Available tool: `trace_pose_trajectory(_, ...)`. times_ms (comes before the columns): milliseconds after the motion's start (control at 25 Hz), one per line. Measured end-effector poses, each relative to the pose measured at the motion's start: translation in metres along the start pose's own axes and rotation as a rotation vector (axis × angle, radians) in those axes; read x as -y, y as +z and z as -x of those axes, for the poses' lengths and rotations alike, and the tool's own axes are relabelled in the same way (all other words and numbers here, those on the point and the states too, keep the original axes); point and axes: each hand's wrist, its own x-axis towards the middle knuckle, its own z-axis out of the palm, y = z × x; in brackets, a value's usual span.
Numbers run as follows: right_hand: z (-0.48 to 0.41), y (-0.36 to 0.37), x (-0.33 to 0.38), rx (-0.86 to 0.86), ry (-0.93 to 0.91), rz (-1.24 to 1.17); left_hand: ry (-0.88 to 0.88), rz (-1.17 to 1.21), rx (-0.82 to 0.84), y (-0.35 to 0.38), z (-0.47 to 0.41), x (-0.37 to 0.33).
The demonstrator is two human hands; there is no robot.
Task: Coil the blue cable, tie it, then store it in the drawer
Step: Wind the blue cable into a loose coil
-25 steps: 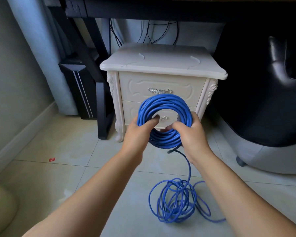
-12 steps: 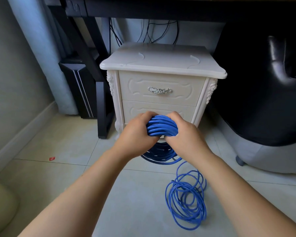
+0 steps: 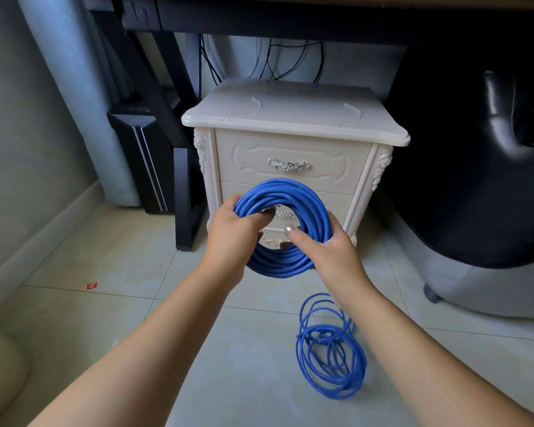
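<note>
1. Starting at the left edge of the floor (image 3: pixel 74 318), we see a small red scrap (image 3: pixel 92 285) lying on the pale tiles, well apart from everything else.
2. Behind it we make out a pale curtain (image 3: pixel 74 87) hanging down to the floor, and to its right a dark desk leg (image 3: pixel 184 195) standing just beside the white nightstand (image 3: pixel 290 118).
3. Our left hand (image 3: pixel 233 232) grips the left side of the coil, with its fingers curled through the opening and round the bundled turns.
4. We hold the blue cable (image 3: pixel 285 192) as a thick round coil, upright in the air in front of the nightstand's lower drawer front, whose silver fitting shows through the ring.
5. Above the coil we see the top drawer (image 3: pixel 330 155), which looks pushed in, with its ornate silver handle (image 3: pixel 289 165) at the middle.
6. Our right hand (image 3: pixel 330 254) clasps the coil's lower right side, the thumb reaching into the ring and the other fingers wrapped behind the turns.
7. Below the right forearm, the uncoiled rest of the cable lies as loose loops (image 3: pixel 330 365) on the floor tiles, near the front right.
8. At the floor's right edge we see a black chair (image 3: pixel 475 180) on a grey base.
</note>
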Motion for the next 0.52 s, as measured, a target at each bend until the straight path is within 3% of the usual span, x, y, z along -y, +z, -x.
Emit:
trace_pose_trajectory(200,0.002,0.006,-0.002,0.047,0.081,-0.131,-0.216,0.309,-0.052,0.003,-0.002,0.002)
trace_pose_trajectory(320,0.005,0.014,-0.006,-0.019,0.1,-0.121,-0.253,0.433,-0.073,0.01,0.007,0.006)
trace_pose_trajectory(440,0.002,0.01,-0.004,-0.075,0.189,-0.202,-0.213,0.391,0.024,0.013,0.015,0.009)
trace_pose_trajectory(520,-0.003,0.003,-0.002,-0.107,0.208,-0.223,-0.187,0.156,0.091,0.007,0.012,0.008)
